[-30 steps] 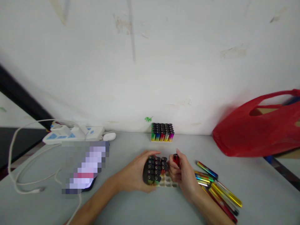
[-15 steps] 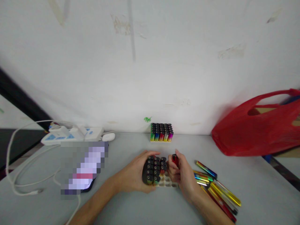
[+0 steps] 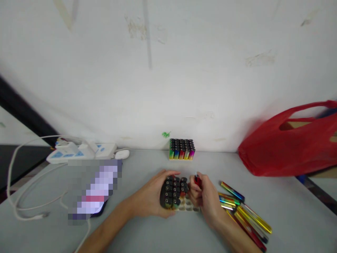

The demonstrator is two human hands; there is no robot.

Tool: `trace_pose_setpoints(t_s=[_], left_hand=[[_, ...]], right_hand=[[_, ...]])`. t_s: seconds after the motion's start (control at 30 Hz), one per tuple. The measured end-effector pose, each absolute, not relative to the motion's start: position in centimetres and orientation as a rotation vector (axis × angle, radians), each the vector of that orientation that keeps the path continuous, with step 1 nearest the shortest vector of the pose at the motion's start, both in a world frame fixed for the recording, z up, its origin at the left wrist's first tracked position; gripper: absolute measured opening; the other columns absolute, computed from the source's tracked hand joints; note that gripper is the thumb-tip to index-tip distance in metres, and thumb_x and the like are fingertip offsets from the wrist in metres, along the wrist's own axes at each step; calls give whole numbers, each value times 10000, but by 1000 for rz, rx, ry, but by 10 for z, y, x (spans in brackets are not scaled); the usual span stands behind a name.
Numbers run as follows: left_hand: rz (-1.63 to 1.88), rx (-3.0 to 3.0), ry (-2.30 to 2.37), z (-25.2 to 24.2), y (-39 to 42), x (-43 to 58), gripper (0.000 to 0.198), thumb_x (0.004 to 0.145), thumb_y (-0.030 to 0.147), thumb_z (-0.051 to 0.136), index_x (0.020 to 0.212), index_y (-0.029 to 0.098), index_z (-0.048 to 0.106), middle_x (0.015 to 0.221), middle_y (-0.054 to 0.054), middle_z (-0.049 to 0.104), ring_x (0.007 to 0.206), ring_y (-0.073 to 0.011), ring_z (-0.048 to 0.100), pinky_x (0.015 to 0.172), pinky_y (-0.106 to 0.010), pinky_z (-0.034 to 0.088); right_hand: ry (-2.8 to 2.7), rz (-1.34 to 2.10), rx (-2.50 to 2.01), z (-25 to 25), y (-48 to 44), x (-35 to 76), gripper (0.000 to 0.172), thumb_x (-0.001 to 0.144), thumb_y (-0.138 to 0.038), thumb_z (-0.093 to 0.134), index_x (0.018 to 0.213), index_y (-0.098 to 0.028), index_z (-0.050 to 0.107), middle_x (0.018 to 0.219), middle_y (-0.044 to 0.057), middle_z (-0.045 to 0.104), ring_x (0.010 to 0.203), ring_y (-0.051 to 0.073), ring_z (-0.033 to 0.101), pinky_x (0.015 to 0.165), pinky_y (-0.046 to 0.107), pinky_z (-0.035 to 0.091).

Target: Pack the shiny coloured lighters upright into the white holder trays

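Observation:
My left hand (image 3: pixel 155 193) is wrapped round the left side of a pale tray (image 3: pixel 193 207) partly filled with upright black-topped lighters (image 3: pixel 173 191). Cells at the tray's right front hold no lighters. My right hand (image 3: pixel 202 193) is closed on a red lighter (image 3: pixel 197 181) with a dark top, held over the tray's right side. Beside my right wrist lie several loose lighters (image 3: pixel 254 218) in gold, red and rainbow colours. A full block of colourful lighters (image 3: pixel 181 149) stands near the wall.
At the left are a white power strip (image 3: pixel 105 151) with cables, a white mouse-like object (image 3: pixel 122 154) and a pixelated phone (image 3: pixel 97 189). A red bag (image 3: pixel 284 151) stands at the right against the wall (image 3: pixel 184 88).
The thumb of my right hand has shifted slightly down on the red lighter. Otherwise the hands and the tray stay almost where they were.

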State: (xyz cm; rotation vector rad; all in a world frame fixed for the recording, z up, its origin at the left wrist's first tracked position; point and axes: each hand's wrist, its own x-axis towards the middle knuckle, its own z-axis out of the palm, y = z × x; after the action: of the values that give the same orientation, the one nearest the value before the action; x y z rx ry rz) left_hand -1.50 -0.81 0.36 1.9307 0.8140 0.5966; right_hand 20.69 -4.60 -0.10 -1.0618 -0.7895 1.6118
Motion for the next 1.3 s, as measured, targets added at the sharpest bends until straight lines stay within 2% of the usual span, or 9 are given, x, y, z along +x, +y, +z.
trace_pose_setpoints(t_s=[0.1, 0.2, 0.33, 0.43, 0.5, 0.57, 0.73, 0.83, 1.3], left_hand=[[583, 1931, 816, 4, -8, -15, 1060, 634, 219, 991, 1578, 238, 508, 1484, -138, 674, 1342, -380, 675, 1225, -509, 516], [587, 1951, 809, 4, -7, -15, 1061, 629, 220, 983, 1578, 232, 510, 1472, -134, 674, 1333, -378, 679, 1218, -499, 522], [597, 1962, 818, 5, -7, -14, 1050, 615, 212, 976, 1563, 229, 525, 1447, -124, 684, 1308, -374, 686, 1222, -496, 516], [613, 1975, 813, 5, -7, -14, 1021, 606, 220, 977, 1533, 242, 551, 1443, -110, 689, 1306, -378, 681, 1218, -494, 520], [626, 1989, 816, 5, -7, -14, 1006, 603, 228, 978, 1518, 242, 561, 1450, -109, 685, 1313, -380, 675, 1222, -496, 514], [624, 1992, 823, 5, -7, -14, 1016, 604, 236, 983, 1524, 234, 553, 1451, -116, 683, 1316, -378, 672, 1232, -502, 502], [604, 1976, 803, 1, -6, -15, 1079, 613, 218, 980, 1582, 227, 505, 1454, -131, 686, 1323, -378, 678, 1240, -512, 491], [609, 1995, 780, -1, -4, -16, 1111, 604, 214, 988, 1597, 231, 490, 1476, -135, 678, 1348, -385, 667, 1257, -521, 474], [616, 1967, 787, -2, -5, -16, 1111, 616, 236, 995, 1605, 241, 489, 1484, -131, 669, 1352, -381, 660, 1255, -531, 479]], right_hand=[[-803, 1633, -1035, 0, -45, 207, 660, 914, -821, 566, 623, -265, 361, 536, -117, 183, 486, 88, 104, 438, 243, 100], [-904, 1533, -1067, 5, -47, 208, 638, 956, -836, 585, 743, -244, 481, 588, -101, 285, 508, 97, 167, 455, 244, 145], [-1078, 1342, -1052, 20, -51, 213, 415, 1036, -664, 661, 1001, -257, 588, 719, -72, 451, 559, 121, 331, 504, 246, 287], [-1248, 1199, -1046, 32, -50, 220, 326, 1062, -554, 682, 972, -240, 684, 816, -10, 567, 734, 170, 520, 673, 279, 438], [-1357, 1083, -1014, 37, -48, 228, 274, 1009, -498, 775, 936, -235, 784, 912, 30, 598, 878, 208, 567, 780, 311, 463], [-1446, 1026, -976, 39, -47, 237, 216, 945, -463, 856, 930, -247, 861, 906, 39, 593, 897, 223, 568, 791, 329, 460], [-1522, 1226, -1010, 39, -49, 252, 210, 857, -415, 940, 951, -229, 918, 654, 2, 610, 617, 154, 474, 578, 298, 356], [-1552, 1309, -1037, 41, -52, 252, 227, 814, -399, 963, 923, -204, 921, 584, -14, 613, 530, 111, 412, 513, 273, 292], [-1809, 1240, -1156, 36, -51, 242, 126, 835, -287, 901, 930, -205, 913, 615, -16, 655, 534, 109, 474, 532, 258, 343]])
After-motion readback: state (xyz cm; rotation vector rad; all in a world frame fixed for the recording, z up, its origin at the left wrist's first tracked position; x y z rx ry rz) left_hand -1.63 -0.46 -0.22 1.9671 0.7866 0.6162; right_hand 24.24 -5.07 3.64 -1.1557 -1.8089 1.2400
